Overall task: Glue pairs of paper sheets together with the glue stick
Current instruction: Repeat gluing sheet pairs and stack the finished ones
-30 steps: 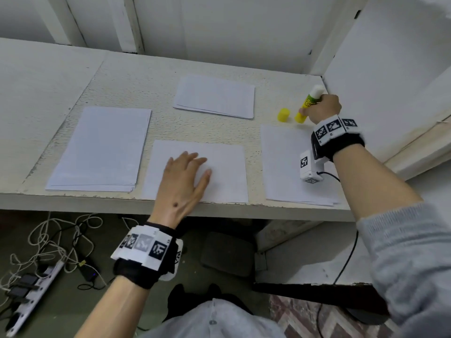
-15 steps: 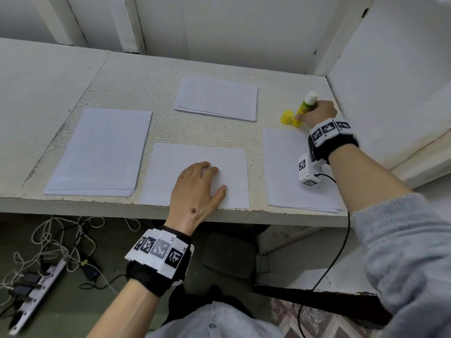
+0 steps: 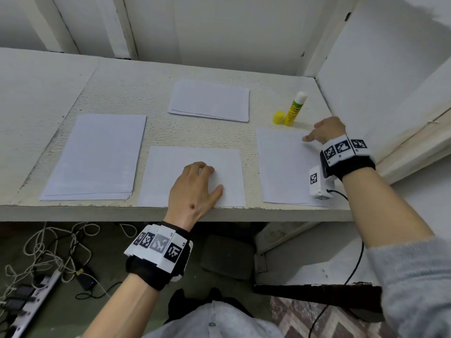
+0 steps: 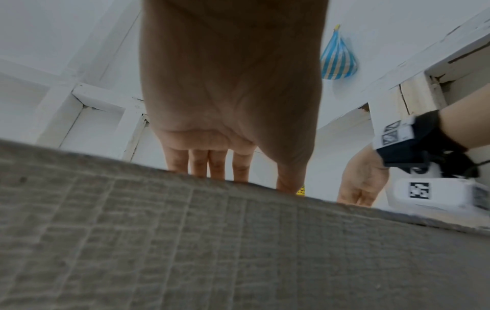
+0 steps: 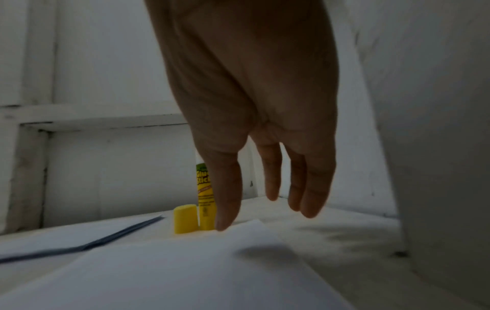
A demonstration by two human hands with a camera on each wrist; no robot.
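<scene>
Here, glue stick [image 3: 294, 110] upright just beyond right hand [image 3: 325, 130]

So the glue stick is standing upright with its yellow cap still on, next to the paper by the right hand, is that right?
Not quite. The glue stick stands upright by the right hand, but its yellow cap is off, standing on the table beside it. The head view shows the bare white tip; the right wrist view shows the cap apart.

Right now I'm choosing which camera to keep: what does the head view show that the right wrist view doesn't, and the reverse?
Only the head view: the left hand flat on the middle sheet and the left stack.
Only the right wrist view: the right hand's fingertips open above the paper.
Both: the uncapped glue stick upright beside its yellow cap, and the right stack.
</scene>
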